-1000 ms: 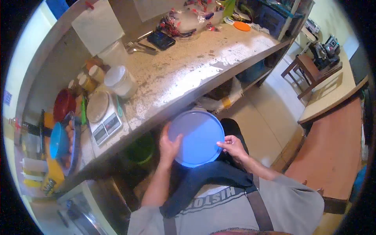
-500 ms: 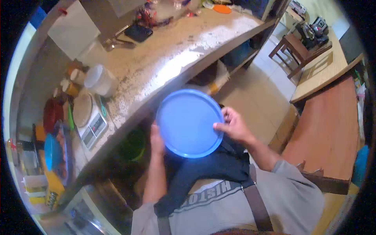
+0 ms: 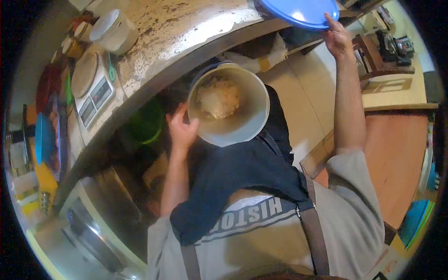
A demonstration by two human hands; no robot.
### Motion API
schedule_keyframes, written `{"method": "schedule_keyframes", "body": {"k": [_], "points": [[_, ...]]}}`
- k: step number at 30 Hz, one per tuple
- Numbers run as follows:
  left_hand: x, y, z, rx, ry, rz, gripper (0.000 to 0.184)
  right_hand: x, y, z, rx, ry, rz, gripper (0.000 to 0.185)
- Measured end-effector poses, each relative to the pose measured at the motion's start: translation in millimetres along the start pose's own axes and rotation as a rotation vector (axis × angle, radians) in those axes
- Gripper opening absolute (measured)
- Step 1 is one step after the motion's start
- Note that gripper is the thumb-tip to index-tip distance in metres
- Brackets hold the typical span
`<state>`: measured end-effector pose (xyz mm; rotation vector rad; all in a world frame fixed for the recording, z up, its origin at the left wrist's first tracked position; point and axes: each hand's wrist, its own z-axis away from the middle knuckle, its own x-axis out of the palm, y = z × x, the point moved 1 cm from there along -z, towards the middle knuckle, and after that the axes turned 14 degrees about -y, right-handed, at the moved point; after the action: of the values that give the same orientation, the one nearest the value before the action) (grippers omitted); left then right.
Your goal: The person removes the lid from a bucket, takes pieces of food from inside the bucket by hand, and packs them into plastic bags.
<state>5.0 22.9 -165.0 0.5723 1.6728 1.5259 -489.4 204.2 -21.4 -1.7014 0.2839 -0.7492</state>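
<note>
One blue bowl at far left, beside a tray. Next, on the counter, a scale with a round plate on top, a green-handled tool just beside it, and a white-lidded jar behind.

Left hand: loosely open, fingers spread, touching the bucket at its left rim — not wrapped round it. Bucket sits right of that hand, uncovered, upper body side toward the lap, pale clumpy stuff inside.

Right hand: closed on the lid, thumb and fingers pinching its lower right edge. Blue lid extends left from the grip, well apart from the bucket — partly cut off at top. Chair right of that hand.
</note>
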Motion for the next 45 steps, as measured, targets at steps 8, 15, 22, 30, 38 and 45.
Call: {"method": "schedule_keyframes", "body": {"k": [8,15,22,30,38,45], "points": [[-34.6,-0.5,17.2,-0.028,0.216,-0.411,0.037,77.8,31.2,46.8,-0.216,0.39,0.817,0.051],[-31.8,2.2,10.2,-0.029,0.216,-0.3,0.033,254.7,126.1,151.2,0.014,-0.829,1.152,0.022],[-34.7,11.9,32.4,-0.063,0.187,-0.245,0.043,274.5,336.2,75.2,0.464,-0.883,1.42,0.031],[-36.9,-3.1,99.2,-0.125,0.189,-0.152,0.043,235.7,432.4,76.6,-0.479,-0.294,1.781,0.025],[-35.7,49.2,78.5,0.102,0.161,-0.235,0.035,277.0,228.9,84.1,0.615,-1.006,1.498,0.026],[-5.2,60.4,40.7,-0.008,-0.137,0.044,0.067,224.0,151.0,128.0,0.655,-0.807,0.106,0.043]]}}
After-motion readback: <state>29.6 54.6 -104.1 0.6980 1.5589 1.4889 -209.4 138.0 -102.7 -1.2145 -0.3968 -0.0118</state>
